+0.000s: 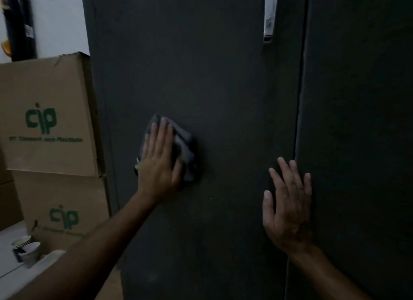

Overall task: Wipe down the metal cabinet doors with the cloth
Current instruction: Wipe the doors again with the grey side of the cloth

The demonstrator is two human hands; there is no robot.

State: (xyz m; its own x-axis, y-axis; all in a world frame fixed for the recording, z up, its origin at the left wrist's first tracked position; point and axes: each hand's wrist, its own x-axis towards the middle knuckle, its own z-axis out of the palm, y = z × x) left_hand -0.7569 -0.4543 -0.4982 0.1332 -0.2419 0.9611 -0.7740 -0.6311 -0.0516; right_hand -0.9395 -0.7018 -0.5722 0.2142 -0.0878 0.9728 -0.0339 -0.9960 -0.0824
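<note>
A dark grey metal cabinet fills most of the view, with a left door and a right door meeting at a vertical seam. My left hand presses a folded dark grey cloth flat against the left door, fingers straight and pointing up. My right hand rests flat with spread fingers on the left door's right edge, next to the seam. A chrome handle sits high on the left door.
Two stacked brown cardboard boxes, the upper and the lower, stand against the cabinet's left side. Below them, stacked white cups sit on a light surface. A white wall with dark hanging items is at upper left.
</note>
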